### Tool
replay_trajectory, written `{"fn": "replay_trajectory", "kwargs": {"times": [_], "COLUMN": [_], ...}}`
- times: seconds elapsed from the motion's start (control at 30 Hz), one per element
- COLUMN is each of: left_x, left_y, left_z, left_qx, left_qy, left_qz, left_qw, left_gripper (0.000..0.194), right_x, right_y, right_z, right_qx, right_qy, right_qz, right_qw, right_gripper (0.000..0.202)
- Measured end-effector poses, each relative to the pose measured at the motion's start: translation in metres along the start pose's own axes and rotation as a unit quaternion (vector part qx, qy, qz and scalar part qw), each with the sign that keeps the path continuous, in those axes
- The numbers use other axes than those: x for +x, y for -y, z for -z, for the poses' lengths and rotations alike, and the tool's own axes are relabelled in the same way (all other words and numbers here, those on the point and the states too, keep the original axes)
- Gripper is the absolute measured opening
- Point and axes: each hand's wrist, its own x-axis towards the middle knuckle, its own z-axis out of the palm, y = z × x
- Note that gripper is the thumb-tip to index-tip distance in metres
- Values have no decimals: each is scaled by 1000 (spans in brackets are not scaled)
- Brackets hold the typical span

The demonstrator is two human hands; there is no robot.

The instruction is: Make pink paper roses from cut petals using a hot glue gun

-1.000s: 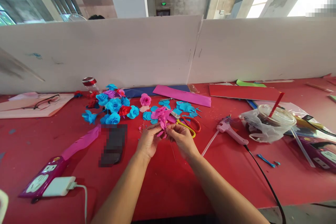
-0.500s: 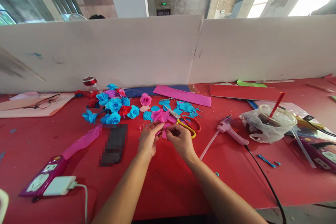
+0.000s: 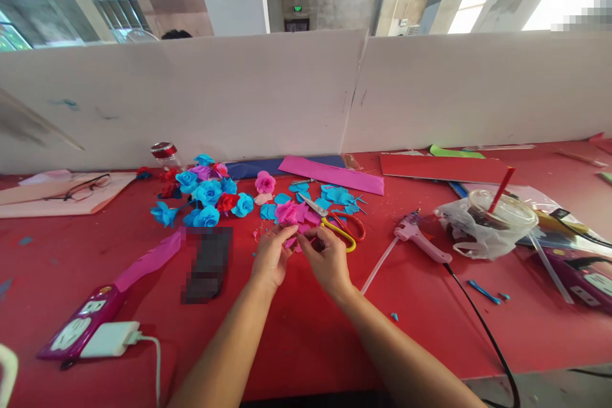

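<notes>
My left hand is closed in a pinch over the table, thumb and fingers on what looks like a pink paper petal. Close beside it, my right hand pinches at the same petal with curled fingers; the fingertips partly hide it. Just beyond both hands lie loose pink petals and blue petals. Scissors with red and yellow handles rest open behind my right hand. A finished pink paper flower stands farther back, next to a bunch of blue paper flowers with some red and purple ones.
To the right are a pink glue gun with its black cord and a bagged cup with a red straw. On the left lie a dark phone, a purple power strip and glasses. A white partition closes the back.
My right fingertips have shifted slightly left, closer to my left hand. Both hands stay over the same spot, and the things on the table lie as before.
</notes>
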Motion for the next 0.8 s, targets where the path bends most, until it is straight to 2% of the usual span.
{"fn": "replay_trajectory", "kwargs": {"times": [0.17, 0.3, 0.4, 0.5, 0.6, 0.67, 0.8], "left_x": [1, 2, 1, 1, 2, 2, 2], "left_y": [0, 0, -1, -2, -2, -2, -2], "left_z": [1, 1, 1, 0, 0, 0, 2], "left_qx": [2, 13, 13, -9, -28, -31, -23], "left_qy": [2, 25, 28, 16, 5, 7, 8], "left_qz": [-5, -5, 4, 17, 17, 14, 14], "left_qw": [1000, 1000, 1000, 1000, 999, 999, 1000], "left_gripper": [17, 16, 17, 18, 19, 20, 20], "right_x": [2, 6, 8, 5, -1, -4, -4], "right_y": [2, 1, -1, -2, -1, -1, -2], "right_z": [1, 2, 2, 3, 3, 3, 2], "right_qx": [92, 228, 261, 220, 93, 17, -19], "right_qy": [37, 72, 81, 54, 24, 11, -15], "right_qz": [-62, -164, -200, -133, -2, 66, 98], "right_qw": [993, 957, 941, 965, 995, 998, 995], "right_gripper": [22, 24, 21, 14, 15, 19, 23]}}
